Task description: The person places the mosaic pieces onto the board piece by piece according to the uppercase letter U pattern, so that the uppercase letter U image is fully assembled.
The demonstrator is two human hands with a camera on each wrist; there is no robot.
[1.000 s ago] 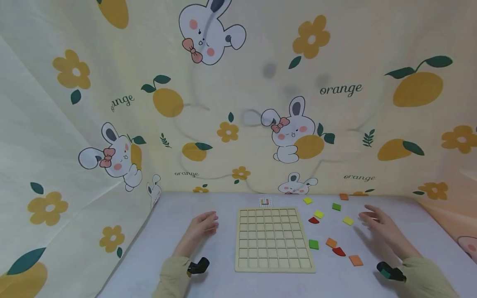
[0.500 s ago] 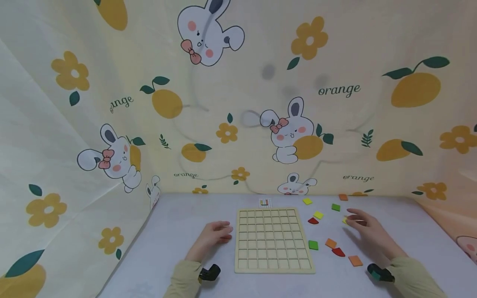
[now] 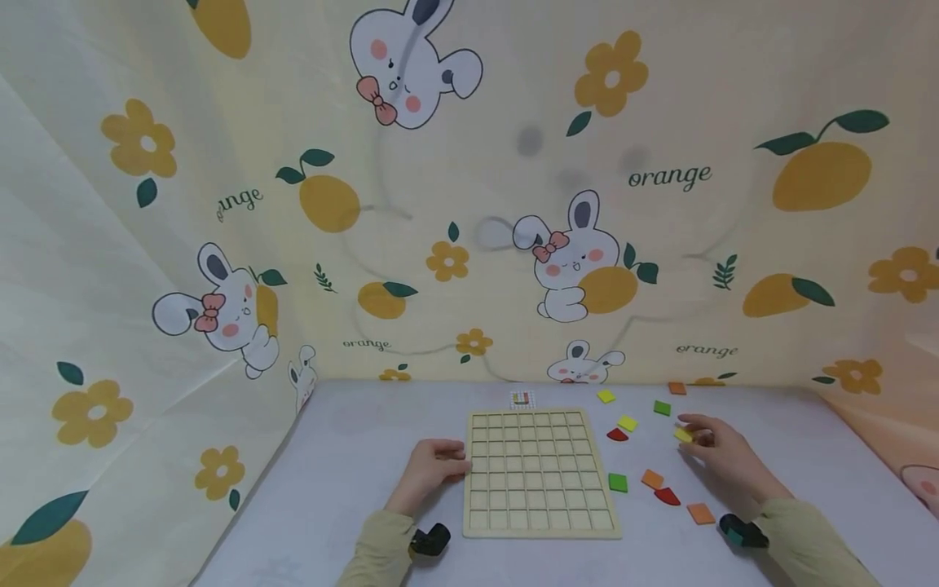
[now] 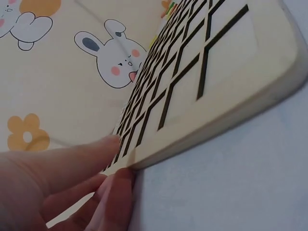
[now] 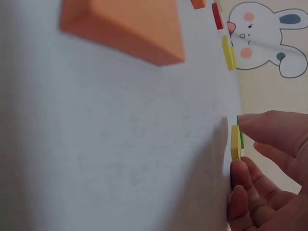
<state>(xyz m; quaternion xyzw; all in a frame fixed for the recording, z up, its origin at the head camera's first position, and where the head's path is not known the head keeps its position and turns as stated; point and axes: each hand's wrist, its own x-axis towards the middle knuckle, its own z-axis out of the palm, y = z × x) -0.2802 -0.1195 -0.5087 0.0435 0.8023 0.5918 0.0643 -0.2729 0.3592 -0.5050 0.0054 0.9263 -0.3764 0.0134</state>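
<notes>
A pale wooden grid board (image 3: 541, 536) lies flat on the table. At its left edge is my left hand (image 3: 433, 473), fingertips touching the rim; in the left wrist view one finger (image 4: 86, 161) lies along the rim's top and others meet its side. To the right of the board, my right hand (image 3: 722, 456) is spread around a yellow tile (image 3: 683, 434). In the right wrist view that same yellow tile (image 5: 235, 143) sits between the fingertips; the lower one meets its end, the upper one appears slightly apart from it.
Loose tiles lie right of the board: green (image 3: 618, 483), orange (image 3: 652, 478), red (image 3: 667, 496) and several more. A small pattern card (image 3: 522, 399) is behind the board. A printed cloth (image 3: 484, 204) hangs at the back.
My left hand has moved right from beside the board to its left edge. My right hand has moved left and come down around the yellow tile. The board has not moved.
</notes>
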